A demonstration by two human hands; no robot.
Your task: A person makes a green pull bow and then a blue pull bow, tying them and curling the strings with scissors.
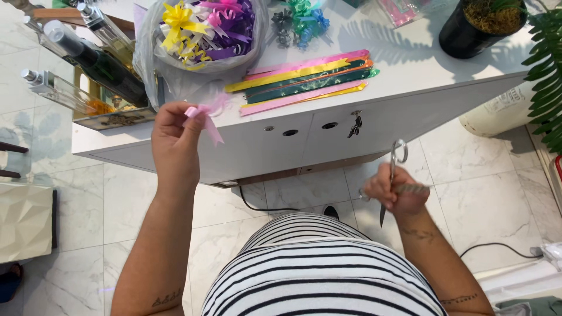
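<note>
Left hand [174, 131] pinches a pink ribbon bow [206, 117] and right hand [395, 192] grips scissors [391, 181], before a white surface [421, 76] strewn with ribbon strips [304, 79].

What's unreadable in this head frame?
- Pink ribbon bow: its knot is hidden by the left hand, head view.
- Scissors: middle covered by the right hand.
- Potted plant: cut off by the top edge.
- Bag of bows: top cropped.
</note>
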